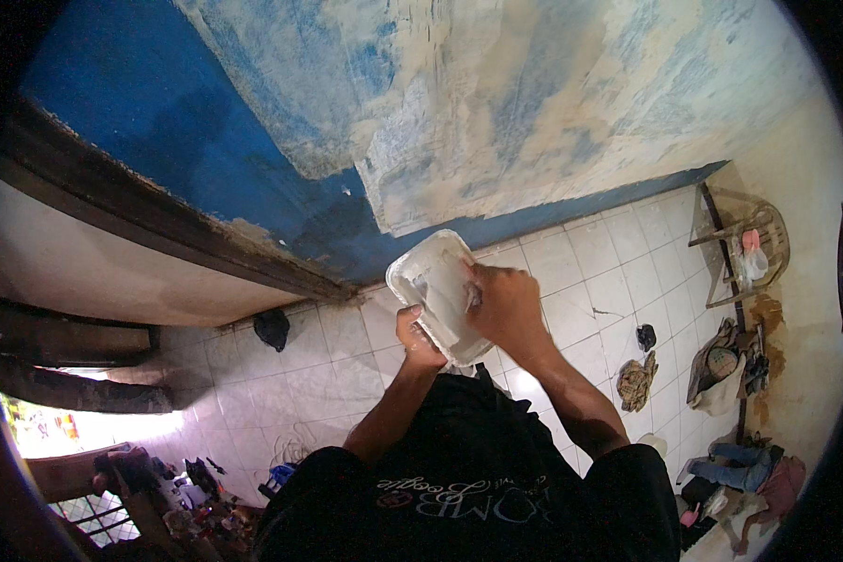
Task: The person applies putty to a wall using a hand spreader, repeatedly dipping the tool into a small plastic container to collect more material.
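A white rectangular plastic tub (429, 286) with pale, wet-looking residue is held up at chest height. My left hand (417, 337) grips its left side, thumb up along the edge. My right hand (501, 309) reaches into the tub at the right, fingers closed on something that I cannot make out. Beyond the tub is a blue wall (112, 122) with large patches of pale, rough coating (478, 94).
Tiled floor (581, 253) runs below. A wooden chair (773, 248), a crumpled cloth (637, 384) and piled items (721, 365) lie at the right, with jeans and maroon fabric (735, 468) lower down. A dark bag (272, 328) and a bright opening (66, 426) are left.
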`<state>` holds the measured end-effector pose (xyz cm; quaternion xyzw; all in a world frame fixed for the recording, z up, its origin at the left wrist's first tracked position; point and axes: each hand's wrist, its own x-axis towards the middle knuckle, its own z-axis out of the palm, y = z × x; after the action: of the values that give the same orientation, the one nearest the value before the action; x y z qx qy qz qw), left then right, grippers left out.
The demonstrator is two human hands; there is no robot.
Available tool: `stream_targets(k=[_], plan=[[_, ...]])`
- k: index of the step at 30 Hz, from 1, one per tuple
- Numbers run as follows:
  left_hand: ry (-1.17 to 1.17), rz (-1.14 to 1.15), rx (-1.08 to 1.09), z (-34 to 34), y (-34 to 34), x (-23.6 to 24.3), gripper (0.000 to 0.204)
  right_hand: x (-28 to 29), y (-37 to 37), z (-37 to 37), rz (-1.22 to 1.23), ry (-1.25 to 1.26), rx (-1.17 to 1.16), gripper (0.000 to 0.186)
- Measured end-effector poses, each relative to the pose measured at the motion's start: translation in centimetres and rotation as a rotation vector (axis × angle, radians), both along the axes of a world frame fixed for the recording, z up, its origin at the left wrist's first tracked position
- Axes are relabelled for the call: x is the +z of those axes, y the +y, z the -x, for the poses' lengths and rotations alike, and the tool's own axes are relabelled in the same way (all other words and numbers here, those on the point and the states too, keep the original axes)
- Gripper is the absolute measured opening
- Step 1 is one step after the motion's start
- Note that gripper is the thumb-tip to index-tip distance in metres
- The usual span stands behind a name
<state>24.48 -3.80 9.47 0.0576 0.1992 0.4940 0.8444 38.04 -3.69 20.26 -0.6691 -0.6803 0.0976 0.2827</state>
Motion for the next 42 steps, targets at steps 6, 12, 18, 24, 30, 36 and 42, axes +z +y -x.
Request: stream_targets(k=[6, 12, 18, 24, 30, 36, 42], plan=[[0.022, 0.053, -0.012, 0.3, 0.0, -0.3, 0.073, 0.4, 0.1, 0.2, 0.128, -0.088, 0.022, 0.028], [-0.034, -0.022, 0.031, -0.1, 0.1, 1.3, 0.068, 1.5, -0.7, 1.1, 0.078, -0.047, 0.027, 0.034], [0.008, -0.04, 0.091, -0.1, -0.1, -0.2, 0.066, 1.8, -1.0, 2.2, 0.057, -0.099, 0.034, 0.034], [0.039, 0.017, 0.069, -0.2, -0.7, -2.5, 0.063, 0.5, -1.8, 3.3, 0.104, -0.125, 0.156, 0.035], [0.01, -0.011, 0.082, 0.0, -0.9, -3.0, 0.052, 0.9, -1.9, 3.3, 0.057, -0.079, 0.097, 0.032], [-0.126, 0.061, 0.067, 0.4, -0.9, -3.8, 0.052, 0.9, -1.8, 2.8, 0.065, -0.104, 0.103, 0.024], [-0.017, -0.065, 0.018, -0.3, -0.1, 1.9, 0.082, 2.5, -0.8, -0.7, 0.197, 0.225, 0.1, 0.01]])
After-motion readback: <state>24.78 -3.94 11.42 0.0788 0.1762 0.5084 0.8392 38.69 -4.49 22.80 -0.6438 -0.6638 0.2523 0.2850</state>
